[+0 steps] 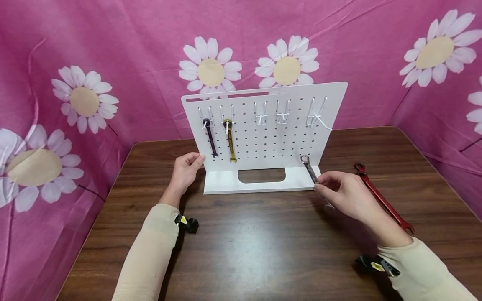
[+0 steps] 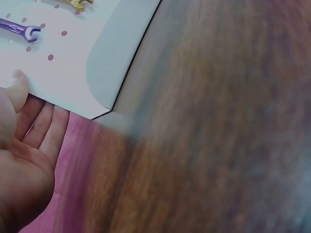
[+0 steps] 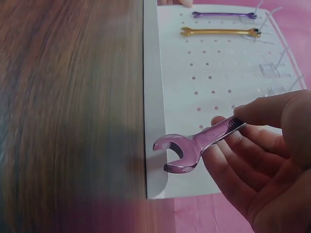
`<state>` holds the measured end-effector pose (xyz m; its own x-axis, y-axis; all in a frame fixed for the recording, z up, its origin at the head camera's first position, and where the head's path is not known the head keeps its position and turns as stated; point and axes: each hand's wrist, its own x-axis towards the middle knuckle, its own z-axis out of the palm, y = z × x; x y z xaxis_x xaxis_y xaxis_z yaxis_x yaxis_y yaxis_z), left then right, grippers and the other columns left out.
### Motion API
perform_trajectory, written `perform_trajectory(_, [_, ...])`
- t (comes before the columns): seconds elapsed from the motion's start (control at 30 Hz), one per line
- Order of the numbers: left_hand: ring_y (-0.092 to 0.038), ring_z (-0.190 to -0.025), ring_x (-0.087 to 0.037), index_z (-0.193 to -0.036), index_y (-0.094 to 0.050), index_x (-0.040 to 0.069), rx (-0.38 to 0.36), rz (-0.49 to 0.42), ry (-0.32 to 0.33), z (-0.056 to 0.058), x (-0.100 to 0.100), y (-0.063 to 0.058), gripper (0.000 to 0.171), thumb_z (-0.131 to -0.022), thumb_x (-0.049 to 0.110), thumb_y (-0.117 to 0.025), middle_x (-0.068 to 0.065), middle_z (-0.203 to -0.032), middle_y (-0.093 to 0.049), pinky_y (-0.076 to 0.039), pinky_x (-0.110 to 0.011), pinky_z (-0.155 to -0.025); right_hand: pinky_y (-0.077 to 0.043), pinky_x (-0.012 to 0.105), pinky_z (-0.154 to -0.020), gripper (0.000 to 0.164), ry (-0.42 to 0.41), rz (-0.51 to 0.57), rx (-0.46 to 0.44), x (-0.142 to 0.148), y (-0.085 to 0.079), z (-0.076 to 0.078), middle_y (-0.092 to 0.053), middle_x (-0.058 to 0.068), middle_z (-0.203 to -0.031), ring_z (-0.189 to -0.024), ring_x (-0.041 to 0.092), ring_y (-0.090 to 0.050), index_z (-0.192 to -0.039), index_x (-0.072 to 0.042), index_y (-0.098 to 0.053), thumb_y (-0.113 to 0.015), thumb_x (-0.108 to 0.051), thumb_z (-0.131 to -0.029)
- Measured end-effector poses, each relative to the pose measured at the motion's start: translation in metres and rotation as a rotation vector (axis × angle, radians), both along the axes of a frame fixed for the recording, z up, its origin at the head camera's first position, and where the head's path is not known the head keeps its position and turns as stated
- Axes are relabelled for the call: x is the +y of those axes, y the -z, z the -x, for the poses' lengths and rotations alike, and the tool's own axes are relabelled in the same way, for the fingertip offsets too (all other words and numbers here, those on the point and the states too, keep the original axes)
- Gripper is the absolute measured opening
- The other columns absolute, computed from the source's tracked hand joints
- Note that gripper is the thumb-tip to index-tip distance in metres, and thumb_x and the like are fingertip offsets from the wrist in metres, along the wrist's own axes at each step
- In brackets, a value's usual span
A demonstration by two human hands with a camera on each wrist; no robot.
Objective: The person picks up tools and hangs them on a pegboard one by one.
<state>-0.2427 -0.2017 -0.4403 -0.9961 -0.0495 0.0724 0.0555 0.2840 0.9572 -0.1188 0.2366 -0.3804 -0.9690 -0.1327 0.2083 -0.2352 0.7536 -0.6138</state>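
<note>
Pinched in the right hand, a silver wrench slants, ring end uppermost, before the lower right of the white pegboard; the left hand, its sleeved forearm stretched forward, grips the board's lower left edge.

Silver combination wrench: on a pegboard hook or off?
Off: the right hand pinches the silver combination wrench, well below the white hooks.
</note>
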Motion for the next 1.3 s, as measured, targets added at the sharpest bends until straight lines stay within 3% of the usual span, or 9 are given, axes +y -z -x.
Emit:
perform_trajectory(0.3, [-0.073,-0.082,-0.004,-0.115,-0.073,-0.012,-0.014,-0.001,-0.001,-0.002,0.002,-0.002,0.029,-0.109,0.016,-0.067,-0.01,-0.098,-0.08,-0.059,-0.015,-0.08,-0.043,0.023,-0.06,0.007,-0.026,0.021,-0.008,-0.011,-0.003,0.005,-0.075,-0.002,-0.082,-0.064,-0.001,-0.053,-0.101,-0.012,-0.08,-0.082,-0.015,-0.096])
perform_trajectory(0.57, [-0.072,-0.08,-0.003,-0.114,-0.072,-0.014,-0.006,-0.014,-0.002,-0.001,0.0,-0.002,0.029,-0.108,0.014,-0.067,-0.003,-0.092,-0.08,-0.06,-0.017,-0.08,-0.048,0.023,-0.063,0.01,-0.066,0.1,-0.093,-0.025,-0.009,0.01,-0.072,-0.002,-0.076,-0.064,0.001,-0.059,-0.106,-0.009,-0.079,-0.076,-0.016,-0.101])
perform_trajectory(0.87, [-0.073,-0.083,-0.004,-0.115,-0.074,-0.01,-0.021,0.025,-0.001,-0.002,0.0,-0.002,0.03,-0.109,0.019,-0.066,-0.016,-0.104,-0.08,-0.059,-0.016,-0.081,-0.053,0.019,-0.068,0.012,-0.11,0.196,-0.1,-0.044,-0.013,0.014,-0.078,0.004,-0.083,-0.069,0.002,-0.066,-0.107,-0.004,-0.079,-0.076,-0.013,-0.102])
perform_trajectory(1.3, [-0.072,-0.083,-0.004,-0.113,-0.074,-0.011,-0.016,0.02,-0.004,-0.002,0.001,-0.001,0.029,-0.109,0.018,-0.067,-0.004,-0.095,-0.079,-0.06,-0.02,-0.083,-0.058,0.02,-0.069,0.013,-0.152,0.33,-0.112,-0.072,-0.018,0.024,-0.081,0.013,-0.091,-0.074,0.008,-0.073,-0.108,0.002,-0.077,-0.073,-0.008,-0.103])
